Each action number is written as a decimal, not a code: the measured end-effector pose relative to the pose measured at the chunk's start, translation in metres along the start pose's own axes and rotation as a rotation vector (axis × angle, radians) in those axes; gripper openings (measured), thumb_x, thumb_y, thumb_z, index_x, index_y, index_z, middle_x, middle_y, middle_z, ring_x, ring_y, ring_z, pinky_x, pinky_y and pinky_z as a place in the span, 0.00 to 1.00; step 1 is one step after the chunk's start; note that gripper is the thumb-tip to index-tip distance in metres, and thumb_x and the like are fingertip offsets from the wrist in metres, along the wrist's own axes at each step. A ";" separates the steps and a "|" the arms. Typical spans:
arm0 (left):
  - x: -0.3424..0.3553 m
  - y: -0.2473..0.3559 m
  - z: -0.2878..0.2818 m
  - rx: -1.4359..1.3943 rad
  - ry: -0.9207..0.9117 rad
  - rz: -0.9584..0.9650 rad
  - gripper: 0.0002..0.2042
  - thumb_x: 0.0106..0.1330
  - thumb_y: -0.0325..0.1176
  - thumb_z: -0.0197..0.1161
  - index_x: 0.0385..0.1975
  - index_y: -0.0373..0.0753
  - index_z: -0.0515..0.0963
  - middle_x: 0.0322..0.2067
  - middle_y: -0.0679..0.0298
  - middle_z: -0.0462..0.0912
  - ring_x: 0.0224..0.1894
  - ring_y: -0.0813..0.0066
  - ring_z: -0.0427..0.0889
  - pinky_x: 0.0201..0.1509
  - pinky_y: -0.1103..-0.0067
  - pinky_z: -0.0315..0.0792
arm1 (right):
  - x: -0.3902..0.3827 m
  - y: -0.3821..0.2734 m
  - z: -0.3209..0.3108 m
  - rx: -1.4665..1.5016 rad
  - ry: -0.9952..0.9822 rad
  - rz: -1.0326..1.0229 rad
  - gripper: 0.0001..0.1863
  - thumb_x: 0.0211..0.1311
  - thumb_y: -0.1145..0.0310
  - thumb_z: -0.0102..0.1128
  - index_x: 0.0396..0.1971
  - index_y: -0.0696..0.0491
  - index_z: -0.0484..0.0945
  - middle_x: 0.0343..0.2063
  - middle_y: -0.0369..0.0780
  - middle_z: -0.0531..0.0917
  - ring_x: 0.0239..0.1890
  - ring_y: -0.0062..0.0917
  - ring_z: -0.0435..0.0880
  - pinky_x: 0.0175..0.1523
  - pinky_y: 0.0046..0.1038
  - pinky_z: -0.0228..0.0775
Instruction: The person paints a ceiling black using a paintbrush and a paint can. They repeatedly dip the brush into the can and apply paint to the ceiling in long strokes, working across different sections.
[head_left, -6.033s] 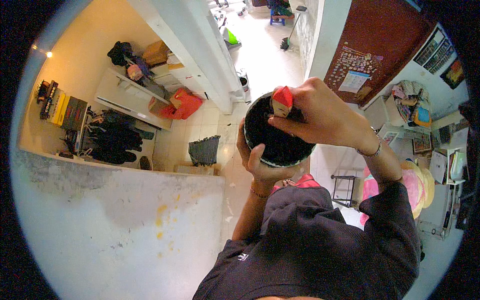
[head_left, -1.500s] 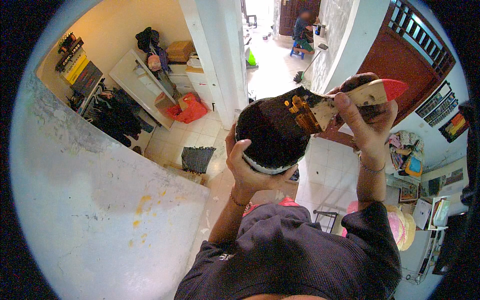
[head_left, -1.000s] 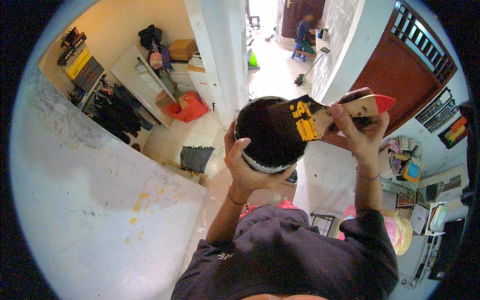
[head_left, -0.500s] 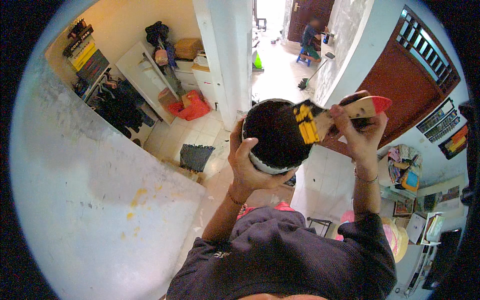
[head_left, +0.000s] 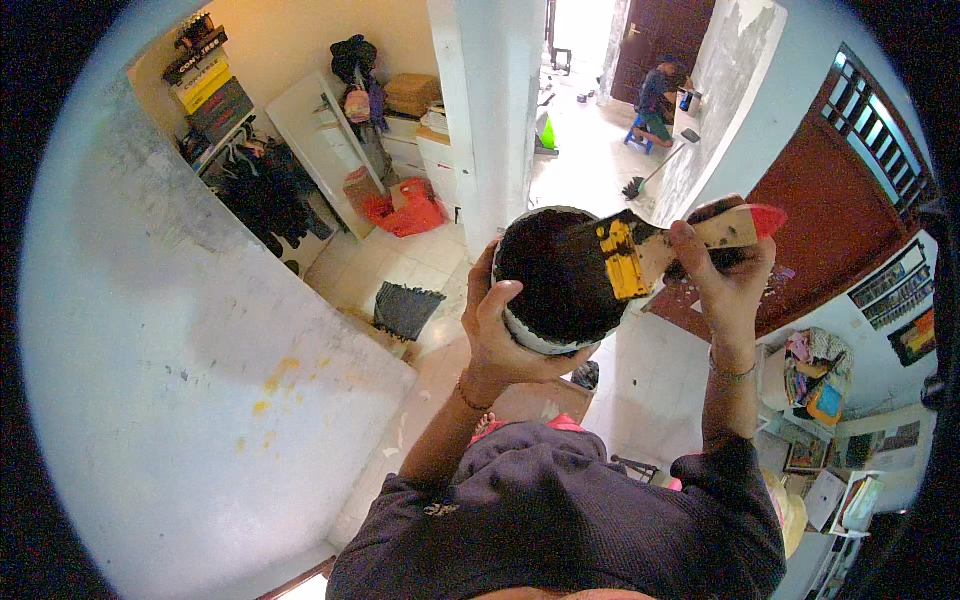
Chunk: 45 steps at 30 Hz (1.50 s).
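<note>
Six seconds ago the brush point(head_left: 624, 262) stood handle-up in the bucket point(head_left: 541, 343); now it's out sideways, bristle end over the right rim, red tip pointing away. The right fingers point(head_left: 691, 247) are closed on its handle point(head_left: 728, 230); the left fingers point(head_left: 492, 305) wrap the bucket's left and near side. I count one brush, one bucket, two brown doors point(head_left: 800, 215), one red bag point(head_left: 410, 208), one person point(head_left: 654, 100) on one blue stool point(head_left: 638, 134)
</note>
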<state>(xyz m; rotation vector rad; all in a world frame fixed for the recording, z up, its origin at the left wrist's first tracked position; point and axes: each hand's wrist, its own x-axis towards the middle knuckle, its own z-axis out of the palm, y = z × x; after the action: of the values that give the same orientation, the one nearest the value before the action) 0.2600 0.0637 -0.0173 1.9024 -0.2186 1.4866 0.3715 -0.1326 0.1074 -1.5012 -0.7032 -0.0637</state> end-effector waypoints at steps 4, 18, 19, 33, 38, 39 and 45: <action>0.000 0.005 0.000 0.008 -0.013 -0.011 0.49 0.37 0.47 0.88 0.59 0.48 0.62 0.63 0.32 0.67 0.63 0.33 0.74 0.65 0.51 0.72 | 0.001 0.004 -0.003 -0.055 -0.021 -0.191 0.17 0.56 0.78 0.77 0.41 0.56 0.78 0.33 0.37 0.86 0.32 0.20 0.86 0.36 0.24 0.81; -0.004 0.033 -0.013 0.238 0.015 -0.024 0.51 0.37 0.47 0.88 0.63 0.50 0.60 0.61 0.32 0.69 0.62 0.33 0.75 0.65 0.52 0.73 | 0.009 0.006 0.004 0.070 -0.074 -0.125 0.17 0.57 0.76 0.76 0.44 0.58 0.79 0.33 0.38 0.87 0.34 0.21 0.86 0.42 0.24 0.80; -0.005 0.037 -0.014 0.257 0.030 -0.030 0.51 0.37 0.46 0.88 0.63 0.50 0.60 0.62 0.32 0.69 0.62 0.33 0.75 0.65 0.52 0.73 | 0.010 0.004 0.007 0.079 -0.113 -0.146 0.14 0.58 0.77 0.76 0.40 0.58 0.79 0.31 0.39 0.87 0.31 0.21 0.86 0.37 0.24 0.81; -0.013 0.066 -0.063 0.531 0.185 -0.063 0.55 0.36 0.47 0.88 0.64 0.45 0.57 0.61 0.37 0.69 0.61 0.38 0.75 0.64 0.52 0.72 | 0.030 0.020 0.061 0.679 -0.284 0.452 0.10 0.65 0.69 0.68 0.41 0.56 0.80 0.30 0.38 0.87 0.22 0.18 0.84 0.23 0.16 0.75; -0.007 0.075 -0.100 0.518 0.196 -0.044 0.54 0.38 0.46 0.88 0.63 0.44 0.56 0.59 0.37 0.70 0.62 0.40 0.75 0.63 0.53 0.72 | 0.015 -0.001 0.097 0.815 -0.348 0.554 0.10 0.69 0.68 0.65 0.44 0.58 0.79 0.28 0.38 0.84 0.23 0.19 0.82 0.25 0.14 0.74; -0.004 0.076 -0.106 0.505 0.195 0.014 0.53 0.38 0.46 0.88 0.63 0.44 0.56 0.59 0.37 0.70 0.62 0.40 0.75 0.63 0.53 0.72 | 0.013 -0.007 0.105 0.831 -0.360 0.560 0.10 0.70 0.68 0.64 0.44 0.57 0.79 0.27 0.37 0.84 0.22 0.19 0.83 0.23 0.12 0.75; -0.008 0.100 -0.142 0.609 0.209 -0.047 0.53 0.38 0.46 0.88 0.62 0.44 0.57 0.58 0.38 0.71 0.61 0.39 0.76 0.63 0.54 0.73 | 0.003 -0.029 0.136 0.758 -0.390 0.487 0.15 0.67 0.64 0.69 0.45 0.55 0.76 0.27 0.39 0.83 0.21 0.19 0.81 0.20 0.11 0.71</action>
<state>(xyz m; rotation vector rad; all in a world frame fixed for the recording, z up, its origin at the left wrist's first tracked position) 0.0931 0.0744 0.0303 2.1579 0.4191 1.8459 0.3083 -0.0093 0.1232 -0.9087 -0.5526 0.8012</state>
